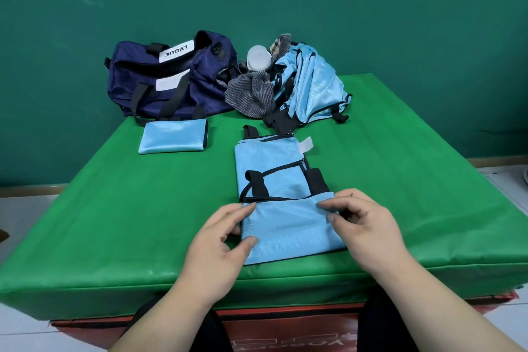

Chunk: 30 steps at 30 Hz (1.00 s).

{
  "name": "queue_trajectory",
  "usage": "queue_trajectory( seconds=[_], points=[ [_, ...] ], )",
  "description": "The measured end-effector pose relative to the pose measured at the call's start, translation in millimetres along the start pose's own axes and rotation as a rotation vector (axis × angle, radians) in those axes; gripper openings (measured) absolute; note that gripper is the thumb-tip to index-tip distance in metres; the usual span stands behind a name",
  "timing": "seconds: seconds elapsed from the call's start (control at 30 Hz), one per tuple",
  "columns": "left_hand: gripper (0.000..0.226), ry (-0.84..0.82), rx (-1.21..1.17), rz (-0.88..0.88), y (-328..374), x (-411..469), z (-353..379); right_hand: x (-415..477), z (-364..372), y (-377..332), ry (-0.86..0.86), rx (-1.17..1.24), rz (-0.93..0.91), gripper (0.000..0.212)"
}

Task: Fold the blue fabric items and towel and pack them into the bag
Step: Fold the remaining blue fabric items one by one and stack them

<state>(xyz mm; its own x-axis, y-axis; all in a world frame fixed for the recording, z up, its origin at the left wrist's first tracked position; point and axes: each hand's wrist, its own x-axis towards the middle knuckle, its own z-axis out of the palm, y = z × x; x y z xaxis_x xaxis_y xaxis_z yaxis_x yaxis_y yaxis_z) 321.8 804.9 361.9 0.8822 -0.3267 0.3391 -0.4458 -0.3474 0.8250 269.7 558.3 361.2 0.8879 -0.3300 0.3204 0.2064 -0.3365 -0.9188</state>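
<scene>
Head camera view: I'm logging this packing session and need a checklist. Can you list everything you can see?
duffel bag: one, navy with black straps, far left of the mat
folded blue item: one, light blue, just in front of the bag
half-folded blue item: one, light blue with black trim, near centre
blue fabric heap: one pile, item count unclear, light blue, far side to the right of the bag
towel: one, grey striped, crumpled between bag and heap
bottle: one, translucent white, on the towel
mat: one, green, under everything
left hand: holds the half-folded item's left edge
right hand: pinches its right edge
</scene>
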Motion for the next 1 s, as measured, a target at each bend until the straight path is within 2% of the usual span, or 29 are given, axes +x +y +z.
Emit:
queue_trajectory(
  seconds=[0.1, 0.17, 0.27, 0.4, 0.5, 1.0],
  points=[
    [0.054, 0.002, -0.012, 0.008, 1.8, 0.3, -0.4, -1.4, -0.7, -2.2, -0.008, -0.022, 0.004, 0.052],
    [0.059, -0.012, -0.017, -0.005, 1.4, -0.3, -0.1, -2.0, -0.4, -2.0, -0.019, -0.091, 0.012, 0.052],
    [0.065, -0.039, 0.013, -0.05, -0.6, -0.4, 1.4, -1.7, 1.7, -0.1, -0.066, -0.24, 0.035, 0.048],
    [0.06, -0.05, 0.031, -0.086, -3.0, 0.2, 3.7, 0.6, 2.7, -4.0, -0.181, -0.477, 0.048, 0.03],
    [0.063, -0.061, 0.02, -0.093, -1.7, 0.0, 3.8, 1.4, 3.2, -6.9, -0.26, -0.606, 0.039, 0.032],
    [0.056, -0.056, 0.045, -0.111, -5.0, 0.8, 3.6, 5.4, 3.4, 3.8, -0.24, -0.68, 0.017, 0.04]
  ],
)
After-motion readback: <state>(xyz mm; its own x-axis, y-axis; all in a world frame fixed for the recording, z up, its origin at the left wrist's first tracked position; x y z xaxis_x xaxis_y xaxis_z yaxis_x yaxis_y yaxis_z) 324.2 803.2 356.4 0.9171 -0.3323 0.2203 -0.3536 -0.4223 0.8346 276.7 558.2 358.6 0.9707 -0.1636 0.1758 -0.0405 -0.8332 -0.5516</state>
